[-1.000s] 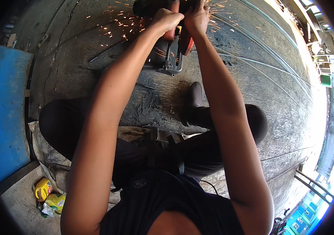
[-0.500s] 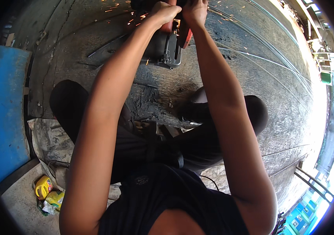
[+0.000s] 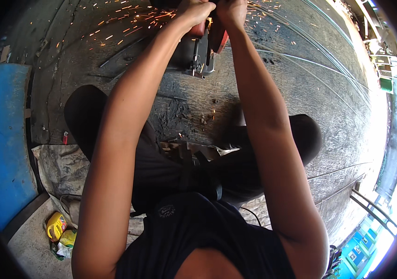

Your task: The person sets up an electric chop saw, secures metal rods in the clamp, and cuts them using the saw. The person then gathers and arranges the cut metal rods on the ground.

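Observation:
A cut-off saw [image 3: 220, 41] with red parts and a dark metal base stands on the floor at the top of the head view, throwing orange sparks [image 3: 154, 16] to both sides. Both my arms stretch forward to it. My left hand [image 3: 195, 13] is closed over the top of the saw, above a rounded red part. Close beside it, my right hand [image 3: 231, 14] is closed above the red guard. The upper edge cuts off part of the fingers. A clamp screw [image 3: 195, 60] on the saw's base points toward me. The spot being cut is hidden.
Long thin metal rods [image 3: 319, 46] lie on the floor at right. A blue panel [image 3: 5, 139] stands at left. Near it are a small red object [image 3: 65, 137] and a yellow container [image 3: 56, 226]. My bent knees flank the floor before the saw.
The sparks have grown into a wider, denser spray, mostly toward the left. My hands and the saw sit slightly higher in the picture. Both hands keep their grip.

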The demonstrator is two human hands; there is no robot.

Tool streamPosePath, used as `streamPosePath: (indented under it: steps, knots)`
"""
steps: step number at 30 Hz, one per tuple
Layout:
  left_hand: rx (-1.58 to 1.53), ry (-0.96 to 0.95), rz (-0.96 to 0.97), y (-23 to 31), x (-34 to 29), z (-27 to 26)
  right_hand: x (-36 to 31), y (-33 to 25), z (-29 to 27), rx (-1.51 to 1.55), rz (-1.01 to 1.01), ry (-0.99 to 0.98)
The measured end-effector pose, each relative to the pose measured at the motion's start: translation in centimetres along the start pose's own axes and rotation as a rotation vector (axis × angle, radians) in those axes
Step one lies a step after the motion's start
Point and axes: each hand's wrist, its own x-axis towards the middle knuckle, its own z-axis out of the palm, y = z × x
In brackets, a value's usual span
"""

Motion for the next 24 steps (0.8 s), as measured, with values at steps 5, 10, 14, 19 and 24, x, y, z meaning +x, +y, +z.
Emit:
streamPosePath:
  steps: [5, 10, 14, 19, 24]
  knots:
    - [-0.16, -0.006, -0.041, 0.2, -1.0, 0.1, -0.4, -1.8, -0.4, 0.052, -0.147, 0.057]
    - [-0.092, -0.044, -0.058, 1.5, -1.9, -0.4, -0.1, -1.1, -0.7, 0.011, -0.03, 0.13]
    - [-0.189, -0.04, -0.081, 0.8, -1.7, -0.4, -0.4, -1.5, -0.3, 0.052, -0.007, 0.089]
    - [-0.12, -0.079, -0.047, 1.5, -1.4, 0.2, 0.8, 1.2, -0.3, -0.207, -0.252, 0.198]
    - [-0.237, -0.004, -0.094, 0.2, -1.4, -0.2, -0.8, -3.7, -1.0, 0.191, 0.17, -0.032]
